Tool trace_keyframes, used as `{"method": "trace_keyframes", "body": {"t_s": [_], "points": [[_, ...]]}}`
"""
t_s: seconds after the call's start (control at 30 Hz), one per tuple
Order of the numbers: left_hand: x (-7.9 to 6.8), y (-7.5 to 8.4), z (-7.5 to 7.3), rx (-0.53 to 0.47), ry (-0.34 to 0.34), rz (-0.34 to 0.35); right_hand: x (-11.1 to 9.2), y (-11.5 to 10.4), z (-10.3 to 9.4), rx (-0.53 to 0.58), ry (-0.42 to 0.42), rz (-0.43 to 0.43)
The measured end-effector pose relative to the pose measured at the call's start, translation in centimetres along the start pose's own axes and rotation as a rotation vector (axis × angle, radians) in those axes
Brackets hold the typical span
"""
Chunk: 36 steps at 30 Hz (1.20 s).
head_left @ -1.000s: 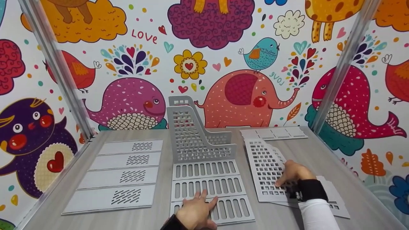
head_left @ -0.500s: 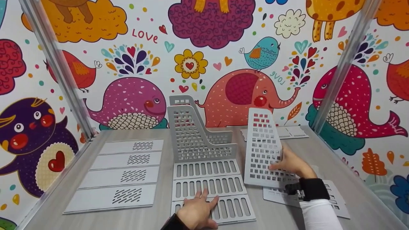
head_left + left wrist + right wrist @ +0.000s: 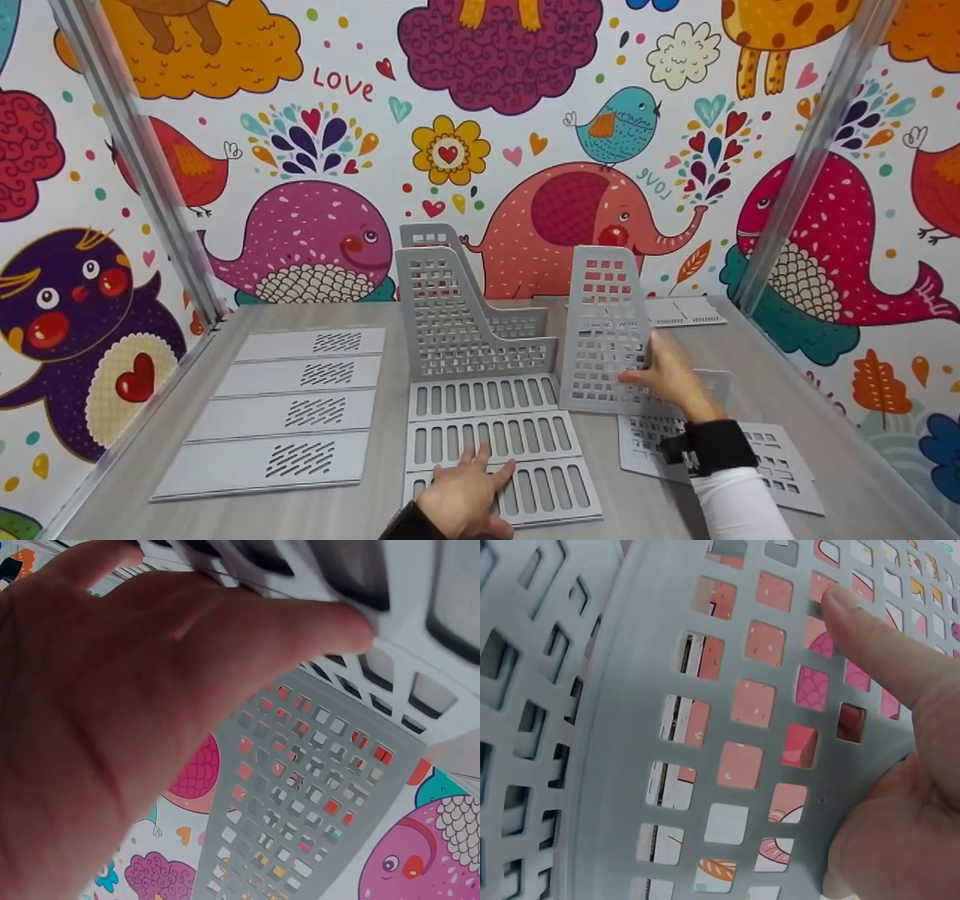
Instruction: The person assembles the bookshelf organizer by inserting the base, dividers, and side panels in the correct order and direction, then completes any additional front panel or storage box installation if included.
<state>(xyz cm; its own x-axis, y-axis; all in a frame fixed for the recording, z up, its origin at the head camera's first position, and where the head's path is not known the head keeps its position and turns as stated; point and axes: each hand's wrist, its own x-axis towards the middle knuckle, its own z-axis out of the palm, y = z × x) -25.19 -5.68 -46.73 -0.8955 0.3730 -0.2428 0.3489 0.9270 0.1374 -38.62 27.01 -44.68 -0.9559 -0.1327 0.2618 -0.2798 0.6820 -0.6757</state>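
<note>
My right hand [image 3: 671, 379] grips a grey perforated panel [image 3: 600, 326] at its right edge, thumb on the near face. The panel stands upright, its bottom edge close to the right edge of the slotted panels. In the right wrist view, fingers pass behind the panel, and one shows through a hole. Spread fingers of my left hand [image 3: 461, 495] rest on the flat grey panels with long slots [image 3: 491, 417]. Behind them, two sloped perforated panels [image 3: 450, 322] stand upright, one behind the other; the left wrist view shows a standing perforated panel [image 3: 300, 787] past my thumb.
Several flat panels with slanted slits [image 3: 247, 420] lie in a column on the left. More perforated panels [image 3: 780, 465] lie under my right forearm. A slim flat panel [image 3: 686, 311] lies at the back right. Patterned walls and metal posts [image 3: 795, 202] enclose the table.
My right hand has lifted the perforated panel off the pile on the right, tipped it upright and moved it left toward the slotted panels. My left hand has stayed in place.
</note>
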Motion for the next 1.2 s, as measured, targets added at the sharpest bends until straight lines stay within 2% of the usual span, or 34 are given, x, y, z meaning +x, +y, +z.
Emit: {"method": "trace_keyframes", "body": {"t_s": [0.2, 0.33, 0.53, 0.83, 0.97, 1.2], "points": [[-0.2, 0.1, 0.1, 0.031, 0.032, 0.004, -0.1, -0.1, 0.1, -0.022, -0.003, -0.01], [-0.2, 0.2, 0.2, 0.048, 0.039, 0.009, -0.3, 0.1, 0.1, -0.006, -0.019, -0.059], [-0.1, 0.1, 0.2, 0.04, 0.037, 0.01, -0.3, 0.1, 0.1, -0.045, -0.018, -0.152], [0.2, -0.4, 0.1, -0.017, 0.007, 0.01, -0.2, 0.2, 0.2, 0.015, -0.09, -0.146], [0.3, -0.6, 0.2, -0.025, 0.005, 0.018, -0.3, -0.3, 1.1, 0.069, -0.104, -0.141], [0.5, -0.4, 0.1, -0.008, 0.009, 0.03, -0.2, -2.6, 4.4, 0.159, -0.175, -0.205]]}}
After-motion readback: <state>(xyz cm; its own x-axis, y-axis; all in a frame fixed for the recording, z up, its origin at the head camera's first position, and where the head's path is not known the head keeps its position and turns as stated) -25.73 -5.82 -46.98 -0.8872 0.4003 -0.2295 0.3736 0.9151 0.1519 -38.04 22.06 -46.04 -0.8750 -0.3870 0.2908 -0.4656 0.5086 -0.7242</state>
